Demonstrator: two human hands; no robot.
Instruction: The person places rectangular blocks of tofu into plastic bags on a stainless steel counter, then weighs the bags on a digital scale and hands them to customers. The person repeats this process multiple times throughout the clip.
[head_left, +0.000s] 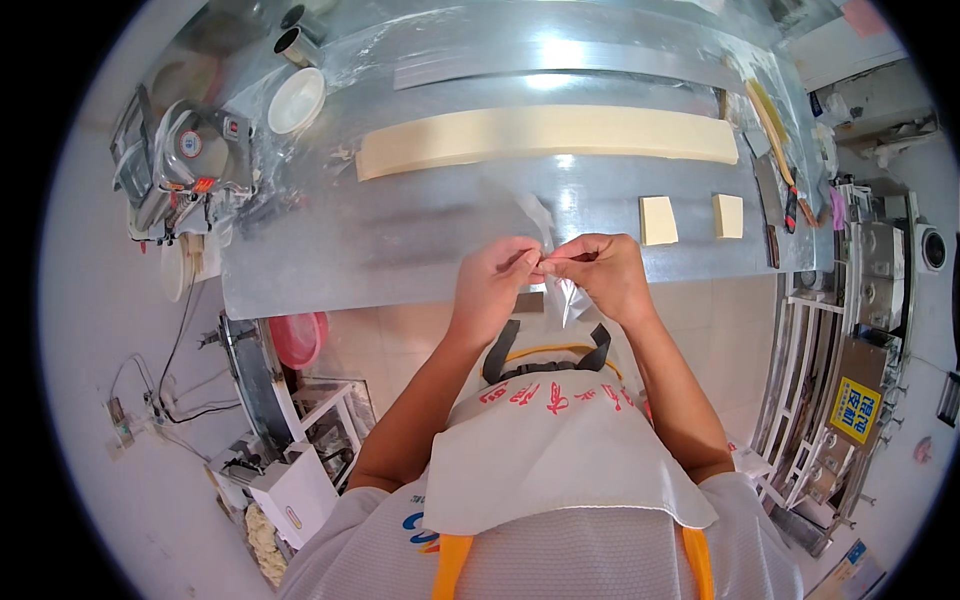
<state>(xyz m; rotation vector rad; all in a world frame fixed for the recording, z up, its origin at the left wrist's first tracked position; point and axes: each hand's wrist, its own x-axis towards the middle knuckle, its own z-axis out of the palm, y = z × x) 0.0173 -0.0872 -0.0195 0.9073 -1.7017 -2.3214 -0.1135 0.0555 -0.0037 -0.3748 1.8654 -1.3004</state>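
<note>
My left hand (497,280) and my right hand (606,275) meet at the front edge of the steel table (330,250). Both are closed in a pinch, fingertips almost touching, on a thin transparent plastic bag (567,302). Part of the bag hangs below the table edge and part sticks up behind my fingers; its opening cannot be made out. Beyond my hands lies a long, thick strip of pale yellow dough (550,133), running left to right. To the right of my right hand sit two cut squares, a nearer dough square (658,220) and a farther-right dough square (728,216).
A long metal bar (580,62) lies behind the strip. At the back left stand a white bowl (297,101) and a metal cup (294,45). Knives and tools, one with a red-and-black handle (790,210), line the right edge. A pink basin (298,340) is below left.
</note>
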